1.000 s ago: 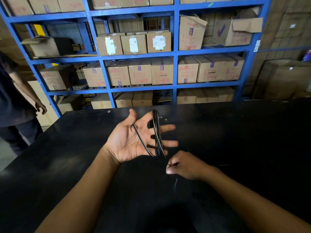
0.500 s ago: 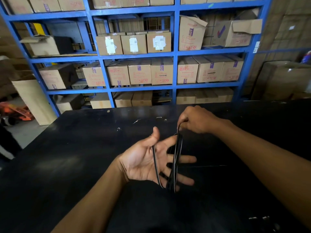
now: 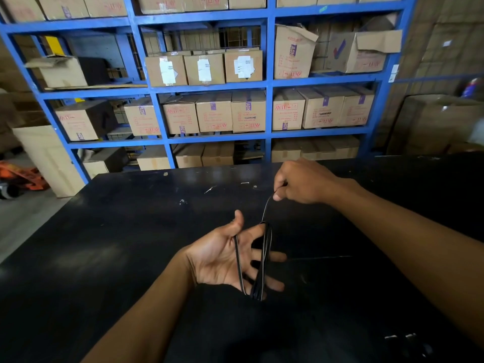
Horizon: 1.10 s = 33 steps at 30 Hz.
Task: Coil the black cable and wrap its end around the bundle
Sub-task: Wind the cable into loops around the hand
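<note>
The left hand is lying palm-up above the dark worktop with its grip spread wide, and the black cable is hanging in several loops around its splayed fingers. The right hand is hovering higher and farther away, its grip pinched closed on a single strand that is rising taut from the top of the loops.

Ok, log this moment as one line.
left hand: open, loops across palm | right hand: pinching black cable above | stage: coiling, end unwrapped
</note>
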Motion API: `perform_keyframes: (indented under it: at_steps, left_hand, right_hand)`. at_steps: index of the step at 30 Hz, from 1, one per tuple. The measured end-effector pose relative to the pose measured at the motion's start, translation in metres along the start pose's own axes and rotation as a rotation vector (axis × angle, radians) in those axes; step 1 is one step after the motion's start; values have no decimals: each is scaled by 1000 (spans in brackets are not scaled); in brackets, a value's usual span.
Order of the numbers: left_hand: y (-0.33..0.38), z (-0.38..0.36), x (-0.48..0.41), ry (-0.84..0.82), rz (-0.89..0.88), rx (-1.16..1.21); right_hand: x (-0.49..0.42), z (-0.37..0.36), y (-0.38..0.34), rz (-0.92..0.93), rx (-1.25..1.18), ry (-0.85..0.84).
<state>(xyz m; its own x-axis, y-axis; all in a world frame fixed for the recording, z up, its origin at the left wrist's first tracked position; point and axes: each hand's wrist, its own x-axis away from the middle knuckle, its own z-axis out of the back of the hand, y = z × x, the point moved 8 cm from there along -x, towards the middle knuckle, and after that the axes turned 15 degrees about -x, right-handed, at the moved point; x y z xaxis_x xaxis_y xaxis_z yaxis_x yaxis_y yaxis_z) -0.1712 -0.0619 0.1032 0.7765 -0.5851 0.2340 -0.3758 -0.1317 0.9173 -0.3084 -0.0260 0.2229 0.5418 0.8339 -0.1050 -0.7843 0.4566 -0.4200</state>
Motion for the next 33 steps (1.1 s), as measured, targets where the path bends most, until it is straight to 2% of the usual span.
perform_keyframes:
  at_steps: [3, 8, 12, 18, 25, 27, 29, 33]
  left_hand:
    - [-2, 12, 1, 76, -4, 34]
    - [4, 46, 12, 283, -84, 231]
    - [19, 64, 20, 397, -151, 253]
    - [46, 78, 26, 458, -264, 273]
    - [55, 64, 23, 397, -298, 264]
    - [54, 54, 21, 322, -293, 248]
    - [53, 42, 20, 217, -290, 242]
    - [55, 17, 24, 72, -269, 249]
  right_hand:
    - [1, 2, -10, 13, 7, 16]
    - [14, 1, -27, 4, -66, 2]
    - [36, -18, -42, -74, -187, -105]
    - [69, -68, -47, -187, -434, -364]
    - [80, -122, -23, -160, -692, -390]
    - [77, -127, -18, -127, -725, -366]
    - [74, -129, -14, -94, -725, -359]
    - [63, -131, 3, -75, -564, -342]
